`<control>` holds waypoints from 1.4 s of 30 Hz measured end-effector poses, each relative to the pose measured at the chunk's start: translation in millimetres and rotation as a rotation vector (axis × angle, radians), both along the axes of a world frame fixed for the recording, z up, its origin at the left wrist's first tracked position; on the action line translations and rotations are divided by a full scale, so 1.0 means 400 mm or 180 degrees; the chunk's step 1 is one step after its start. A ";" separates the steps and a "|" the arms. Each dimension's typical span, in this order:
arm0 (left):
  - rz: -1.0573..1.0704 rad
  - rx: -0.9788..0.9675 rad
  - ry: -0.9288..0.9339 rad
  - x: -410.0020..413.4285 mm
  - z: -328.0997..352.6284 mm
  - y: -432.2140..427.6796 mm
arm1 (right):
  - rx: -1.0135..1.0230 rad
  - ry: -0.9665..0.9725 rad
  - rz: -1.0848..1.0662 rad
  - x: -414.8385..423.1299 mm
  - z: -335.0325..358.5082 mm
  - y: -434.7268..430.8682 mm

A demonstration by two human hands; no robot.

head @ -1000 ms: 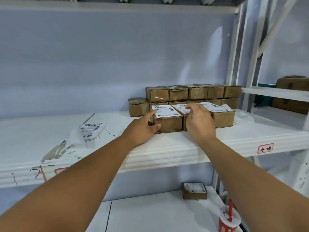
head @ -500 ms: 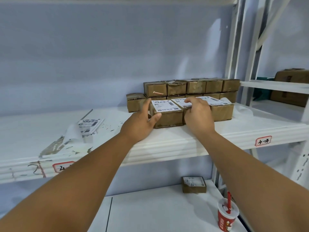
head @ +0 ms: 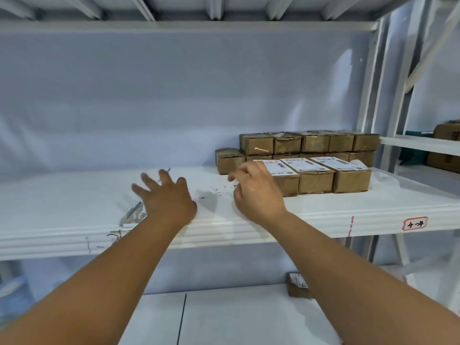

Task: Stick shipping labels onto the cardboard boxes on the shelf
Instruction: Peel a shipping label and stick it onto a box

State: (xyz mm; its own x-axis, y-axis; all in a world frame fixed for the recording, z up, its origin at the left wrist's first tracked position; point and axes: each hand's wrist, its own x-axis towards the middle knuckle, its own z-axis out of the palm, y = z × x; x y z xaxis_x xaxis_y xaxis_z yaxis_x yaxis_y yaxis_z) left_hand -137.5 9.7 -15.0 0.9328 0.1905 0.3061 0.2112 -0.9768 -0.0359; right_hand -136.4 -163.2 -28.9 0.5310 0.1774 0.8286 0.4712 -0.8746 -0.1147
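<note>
The left hand [head: 165, 199] hangs over the white metal shelf [head: 74, 195] with its fingers [head: 149, 181] straight and spread wide, gripping nothing; motion blur hides whether they touch the surface. Just below and to the left of those fingers, beside the wrist, lies a crumpled grey-and-white scrap of backing paper [head: 133, 214], and tiny dark flecks are scattered on the shelf between the two hands. The right hand [head: 257, 192] is held with its fingers [head: 239, 174] loosely curled and relaxed, with nothing visible in them. Directly behind and to the right of these fingers sits the front row of three small brown cardboard boxes [head: 315, 181], standing side by side, each carrying a white printed shipping label [head: 302, 165] flat on its top face; the nearest of them, the left-hand labelled box [head: 288, 184], is partly covered by the right hand's knuckles, and whether they touch cannot be told. Farther back from the fingers, against the pale rear wall, a stack of plain unlabelled brown cardboard boxes [head: 313, 143] stands two layers high, with a single unlabelled brown box [head: 229, 160] at its left end, just beyond the right fingertips. A red-bordered white tag [head: 415, 223] is stuck on the shelf's front edge, well to the right of both hands. Below, on the lower shelf, one small labelled brown box [head: 297, 285] shows beside the right forearm.
</note>
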 end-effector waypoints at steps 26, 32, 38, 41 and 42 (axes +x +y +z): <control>-0.1452 -0.4229 -0.1166 -0.094 0.003 -0.119 | 0.4760 0.1891 0.1397 -0.075 0.063 0.068; -0.2015 -0.3903 -0.0742 -0.093 0.030 -0.257 | 0.4290 0.1376 0.0657 -0.078 0.061 -0.078; -0.2262 -0.3678 -0.1191 -0.052 0.066 -0.412 | 0.3777 0.1207 0.0307 -0.067 0.062 -0.236; -0.2184 -0.3766 -0.1320 -0.021 0.071 -0.501 | 0.3468 0.1252 0.0454 -0.077 0.070 -0.324; -0.2153 -0.3785 -0.1396 -0.015 0.072 -0.529 | 0.3317 0.1334 0.0495 -0.081 0.073 -0.345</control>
